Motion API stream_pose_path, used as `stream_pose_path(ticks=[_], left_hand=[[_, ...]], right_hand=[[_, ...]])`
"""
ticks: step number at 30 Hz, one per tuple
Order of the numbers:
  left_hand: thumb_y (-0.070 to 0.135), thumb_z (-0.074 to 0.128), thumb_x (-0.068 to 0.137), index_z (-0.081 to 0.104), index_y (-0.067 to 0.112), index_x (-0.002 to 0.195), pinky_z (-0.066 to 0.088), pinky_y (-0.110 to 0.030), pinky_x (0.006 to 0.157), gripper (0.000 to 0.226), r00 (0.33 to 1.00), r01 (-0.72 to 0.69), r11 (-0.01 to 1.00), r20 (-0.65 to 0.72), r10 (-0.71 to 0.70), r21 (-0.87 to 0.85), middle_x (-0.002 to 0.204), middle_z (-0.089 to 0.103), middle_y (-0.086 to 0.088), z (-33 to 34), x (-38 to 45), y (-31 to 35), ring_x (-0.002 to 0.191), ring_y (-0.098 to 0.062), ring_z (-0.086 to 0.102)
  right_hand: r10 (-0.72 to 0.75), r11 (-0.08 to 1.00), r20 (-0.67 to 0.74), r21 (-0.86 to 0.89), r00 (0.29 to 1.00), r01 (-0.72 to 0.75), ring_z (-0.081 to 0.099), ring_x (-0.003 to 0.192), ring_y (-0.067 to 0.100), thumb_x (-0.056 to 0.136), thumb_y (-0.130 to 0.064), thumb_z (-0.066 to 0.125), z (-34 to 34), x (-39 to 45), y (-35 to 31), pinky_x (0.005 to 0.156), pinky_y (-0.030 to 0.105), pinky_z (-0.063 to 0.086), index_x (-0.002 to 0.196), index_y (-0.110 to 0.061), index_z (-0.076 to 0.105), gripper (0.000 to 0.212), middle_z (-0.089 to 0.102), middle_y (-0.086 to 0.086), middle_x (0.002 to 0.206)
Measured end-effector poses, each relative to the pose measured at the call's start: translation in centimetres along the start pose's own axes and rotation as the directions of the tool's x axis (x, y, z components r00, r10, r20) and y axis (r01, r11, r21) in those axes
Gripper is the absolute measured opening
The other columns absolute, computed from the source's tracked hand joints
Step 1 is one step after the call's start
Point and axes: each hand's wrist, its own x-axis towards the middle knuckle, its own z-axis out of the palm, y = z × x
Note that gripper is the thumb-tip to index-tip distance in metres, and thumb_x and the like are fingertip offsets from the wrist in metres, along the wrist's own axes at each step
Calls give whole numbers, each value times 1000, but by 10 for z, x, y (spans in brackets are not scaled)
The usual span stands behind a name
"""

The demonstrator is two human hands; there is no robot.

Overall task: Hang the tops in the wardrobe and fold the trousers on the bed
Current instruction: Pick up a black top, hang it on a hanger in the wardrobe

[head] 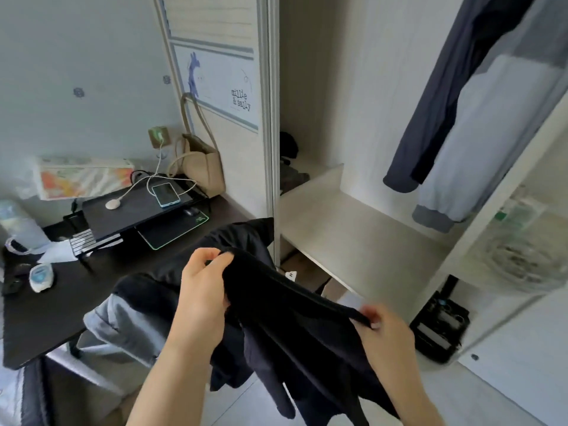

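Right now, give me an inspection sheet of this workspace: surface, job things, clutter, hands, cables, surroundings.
Surface: dark wooden desk, left.
Job's things: black fabric garment stretched between both hands; navy and pale grey top hanging in the open white wardrobe.
Clutter: blue-cased phone, beige tote bag, black mouse.
Hands: left hand and right hand each grip the garment's top edge.
Cables: white charging cable from wall socket.
Surroundings: grey clothing beside desk.

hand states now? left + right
Left hand: closed, gripping one end of the black garment's top edge.
Right hand: closed, pinching the other end of that edge.
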Motion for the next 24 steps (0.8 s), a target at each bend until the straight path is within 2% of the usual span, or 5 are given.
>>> stream_pose_path(ticks=[6, 10, 13, 19, 24], left_hand=[[5, 73, 83, 62, 15, 83, 50, -36, 79, 16, 978, -167, 930, 171, 116, 327, 83, 67, -7, 13, 64, -17, 80, -23, 61], [5, 76, 77, 63, 21, 81, 46, -25, 70, 21, 919, -389, 634, 328, 218, 668, 80, 66, 2, 18, 119, -22, 76, -19, 61], [27, 77, 77, 63, 12, 79, 46, -32, 65, 21, 953, -297, 379, 294, 68, 877, 72, 66, -4, 21, 159, -20, 72, -22, 60], [-2, 62, 90, 64, -11, 96, 61, -31, 57, 11, 771, 305, 893, 466, -435, 330, 81, 71, -21, 57, 210, 15, 67, -29, 73], [4, 59, 82, 65, 1, 113, 57, -55, 81, 31, 471, 666, 740, 716, -515, 95, 110, 71, -19, 104, 233, 57, 89, -30, 74]], right_hand=[[244, 374, 397, 803, 885, -464, 61, 64, 25, 89, 4, 47, -38, 35, -41, 61, 35, 51, 85, -2, 58, 14, 61, 13, 69], [142, 330, 436, 826, 889, -458, 65, 72, 29, 80, -4, 50, -55, 59, -77, 67, 37, 52, 90, -2, 64, 17, 66, 15, 78], [77, 298, 360, 882, 930, -366, 63, 69, 24, 83, -7, 51, -62, 77, -110, 65, 36, 55, 77, -7, 68, 18, 62, 9, 73], [-9, 879, -29, 476, 1000, 22, 62, 72, 14, 86, -12, 64, -62, 117, -153, 62, 27, 47, 87, -16, 69, 7, 63, 0, 80], [-187, 951, -209, -284, 960, 123, 63, 87, 2, 87, -31, 67, -67, 147, -148, 85, 26, 50, 91, -31, 72, 7, 69, -16, 89]])
